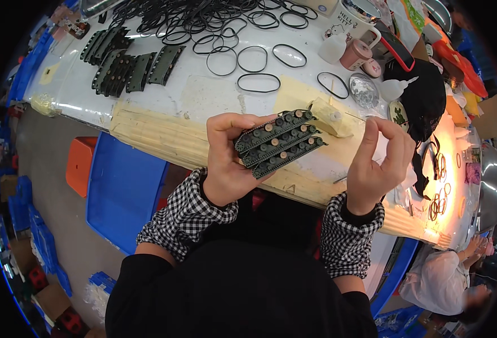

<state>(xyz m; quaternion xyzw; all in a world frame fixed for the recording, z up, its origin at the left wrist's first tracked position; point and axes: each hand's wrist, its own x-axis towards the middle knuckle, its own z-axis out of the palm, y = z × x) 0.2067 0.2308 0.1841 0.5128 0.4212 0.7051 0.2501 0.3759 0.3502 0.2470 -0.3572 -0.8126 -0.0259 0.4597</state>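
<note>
My left hand (224, 152) is wrapped round a stack of dark green toy tank track pieces (279, 141). They lie side by side, tilted, with rows of small round wheels facing up, some of them copper-coloured. My right hand (381, 158) is raised to the right of the pieces, apart from them, thumb and forefinger pinched. A thin needle-like rod (355, 117) sticks out leftward from the pinch; its exact kind is too fine to make out. Beyond the pieces, a block wrapped in yellowish tape (332, 117) sits on the table.
More green track pieces (113, 70) stand at the table's far left. Black rubber rings (258, 83) lie loose and in a heap at the back. A white mug (347, 25), a squeeze bottle (395, 88) and a red-edged phone (396, 48) crowd the right. A co-worker (440, 281) sits at lower right.
</note>
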